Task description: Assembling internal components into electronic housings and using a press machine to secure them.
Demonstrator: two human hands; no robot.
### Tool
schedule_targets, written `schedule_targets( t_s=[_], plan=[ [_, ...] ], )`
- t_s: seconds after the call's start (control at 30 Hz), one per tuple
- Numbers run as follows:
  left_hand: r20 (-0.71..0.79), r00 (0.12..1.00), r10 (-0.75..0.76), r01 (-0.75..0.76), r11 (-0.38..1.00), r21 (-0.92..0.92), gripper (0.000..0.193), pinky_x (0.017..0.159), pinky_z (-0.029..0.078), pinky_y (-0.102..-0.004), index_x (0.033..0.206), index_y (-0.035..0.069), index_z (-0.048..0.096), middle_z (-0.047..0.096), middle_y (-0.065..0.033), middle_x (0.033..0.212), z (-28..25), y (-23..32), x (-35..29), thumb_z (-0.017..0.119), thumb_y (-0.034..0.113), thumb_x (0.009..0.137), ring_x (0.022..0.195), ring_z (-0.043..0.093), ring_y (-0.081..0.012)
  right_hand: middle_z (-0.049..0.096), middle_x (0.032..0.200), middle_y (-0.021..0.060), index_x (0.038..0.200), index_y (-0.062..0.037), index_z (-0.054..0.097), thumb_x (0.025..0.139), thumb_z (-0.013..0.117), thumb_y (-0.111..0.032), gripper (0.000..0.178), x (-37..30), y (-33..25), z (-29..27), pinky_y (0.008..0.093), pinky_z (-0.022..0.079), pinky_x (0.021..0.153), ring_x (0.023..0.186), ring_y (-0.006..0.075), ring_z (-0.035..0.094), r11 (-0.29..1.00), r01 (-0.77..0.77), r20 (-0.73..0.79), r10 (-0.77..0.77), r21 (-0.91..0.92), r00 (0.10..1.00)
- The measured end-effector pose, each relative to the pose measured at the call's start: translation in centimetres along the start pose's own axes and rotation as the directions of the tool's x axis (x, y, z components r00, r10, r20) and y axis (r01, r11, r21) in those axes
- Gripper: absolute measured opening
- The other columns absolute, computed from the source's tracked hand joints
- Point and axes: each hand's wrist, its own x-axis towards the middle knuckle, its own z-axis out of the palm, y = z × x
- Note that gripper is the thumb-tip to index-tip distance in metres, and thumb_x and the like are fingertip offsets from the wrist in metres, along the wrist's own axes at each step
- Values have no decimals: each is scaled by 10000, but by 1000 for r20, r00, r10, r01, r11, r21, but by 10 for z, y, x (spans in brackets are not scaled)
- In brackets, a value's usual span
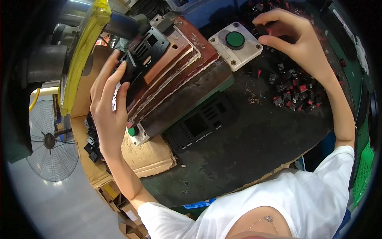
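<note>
From the head camera, a brown cardboard box (89, 167) is sitting just below and outward of the left hand (106, 104), and small black rocker switches (92, 148) are lying inside it. A blue plastic bin (207, 10) is standing at the far edge, just left of the right hand (296, 38); its contents are too dark to tell.

The left hand is closing its fingers on the near left edge of a black vented plastic panel with a square cut-out (144, 51), which is resting on the reddish-brown worn block of a press fixture (179, 75). The thumb and fingertips are clamped on the panel's edge. The right hand is pinching a small black switch (266, 28) between thumb and curled fingers, held over a scattered heap of black and red rocker switches (296, 93).

Between the two hands a grey push-button box with a green round button (235, 44) is lying on the dark, grimy metal worktable (246, 143). Below the left grip, a second black vented panel (201, 125) is lying flat beside a smaller green button (133, 130). A yellow hose (85, 44) is curving above the left hand, and a wire-caged floor fan (49, 141) is standing on the pale floor far below it.
</note>
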Motion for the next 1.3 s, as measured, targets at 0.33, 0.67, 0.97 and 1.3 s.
schedule_targets(
  t_s=[0.33,0.67,0.97,1.3],
  plan=[
    [95,995,28,-13,988,-153,550,1007,334,-385,1240,67,532,504,-88,1303,1,0,-8,682,306,768,1195,465,-275,613,987,-5,1062,-55,611,798,681,-136,285,-4,-10,-3,184,460,710,792,39,560,912,-271,134,241,309,961],
    [-114,979,-168,169,986,-5,623,1033,291,-407,1330,13,377,416,-146,1356,-13,7,-58,473,455,902,1247,387,-333,600,912,-3,1095,-52,621,790,674,-90,311,-2,-7,-7,182,454,712,818,33,560,895,-280,163,236,347,958],
    [-91,963,-256,267,952,147,301,926,378,-398,1136,13,558,572,-136,1081,-24,26,-140,566,83,844,1071,503,-314,612,861,13,929,-15,583,760,717,-82,226,-2,-15,-3,198,473,736,778,49,582,870,-260,120,230,419,966],
    [-15,922,-388,385,919,-83,496,957,337,-408,1249,-4,471,492,-143,1227,-7,23,-162,622,84,785,1107,464,-321,632,963,110,924,29,553,786,652,-30,180,78,-84,46,288,497,742,821,216,636,869,488,138,-475,-79,869]
  ],
)
